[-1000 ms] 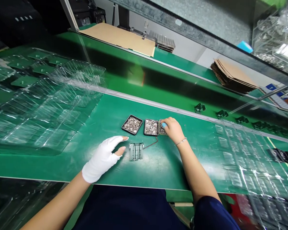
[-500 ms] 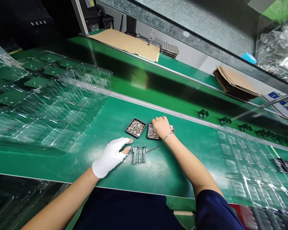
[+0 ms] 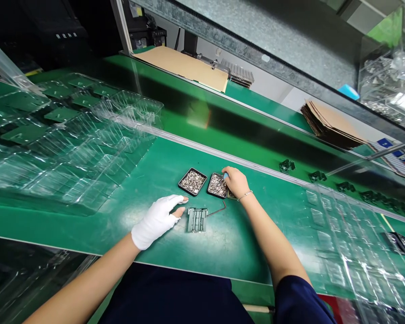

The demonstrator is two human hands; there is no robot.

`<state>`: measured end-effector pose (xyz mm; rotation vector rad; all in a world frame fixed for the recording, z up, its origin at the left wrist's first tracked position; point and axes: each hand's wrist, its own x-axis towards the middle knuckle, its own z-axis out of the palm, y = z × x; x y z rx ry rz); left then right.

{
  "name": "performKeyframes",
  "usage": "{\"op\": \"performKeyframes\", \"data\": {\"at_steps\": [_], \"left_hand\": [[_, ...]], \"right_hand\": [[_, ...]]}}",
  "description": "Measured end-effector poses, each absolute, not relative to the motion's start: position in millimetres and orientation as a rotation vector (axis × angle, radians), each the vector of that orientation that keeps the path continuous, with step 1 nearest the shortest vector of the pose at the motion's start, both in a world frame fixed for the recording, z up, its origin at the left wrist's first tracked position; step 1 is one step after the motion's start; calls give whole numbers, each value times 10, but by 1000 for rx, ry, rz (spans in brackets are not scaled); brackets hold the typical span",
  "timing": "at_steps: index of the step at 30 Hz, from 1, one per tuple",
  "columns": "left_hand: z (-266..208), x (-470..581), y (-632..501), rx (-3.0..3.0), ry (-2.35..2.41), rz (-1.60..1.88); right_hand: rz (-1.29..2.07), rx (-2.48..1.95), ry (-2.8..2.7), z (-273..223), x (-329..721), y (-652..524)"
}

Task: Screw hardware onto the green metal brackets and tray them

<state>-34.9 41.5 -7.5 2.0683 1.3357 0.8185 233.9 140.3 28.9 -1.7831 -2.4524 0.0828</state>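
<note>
My left hand (image 3: 158, 221), in a white glove with thumb and a fingertip bare, rests open on the bench. Its fingers point at a grey-green slotted part (image 3: 197, 220) and hold nothing. Against that part's right side lies a thin L-shaped rod (image 3: 218, 210), like a hex key. My right hand (image 3: 236, 181), ungloved, hovers at the right edge of a small black tray of tiny metal pieces (image 3: 217, 185). Its fingers are curled together, a small blue patch showing at the tips; what they pinch is hidden. Another black tray of small metal pieces (image 3: 192, 181) stands to the left.
Clear plastic blister trays (image 3: 64, 157) cover the left of the green bench (image 3: 162, 157); another blister tray (image 3: 337, 234) lies at the right. Several small dark green parts (image 3: 286, 166) line the strip behind a metal rail (image 3: 202, 146). A metal shelf (image 3: 256, 49) hangs overhead.
My right hand has moved right, off the middle of the right-hand tray, uncovering its pieces. My left hand and the slotted part stay in place; the view has shifted slightly.
</note>
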Motion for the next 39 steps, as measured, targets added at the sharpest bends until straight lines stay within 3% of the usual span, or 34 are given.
{"op": "performKeyframes", "data": {"at_steps": [10, 18, 21, 28, 34, 39], "left_hand": [[334, -115, 593, 2143, 1263, 947], [432, 187, 614, 2335, 1315, 966], [431, 198, 530, 2431, 1418, 988], [431, 135, 457, 2408, 1388, 1175], [428, 86, 402, 1934, 1284, 1085], [401, 68, 311, 2134, 1282, 970]], "right_hand": [[466, -1502, -2047, 356, 2286, 1192], [1019, -1120, -1592, 393, 1852, 693], [934, -1147, -1693, 355, 1724, 540], [379, -1136, -2253, 464, 1711, 415], [728, -1091, -2003, 556, 1762, 352], [988, -1118, -1843, 449, 1771, 321]]}}
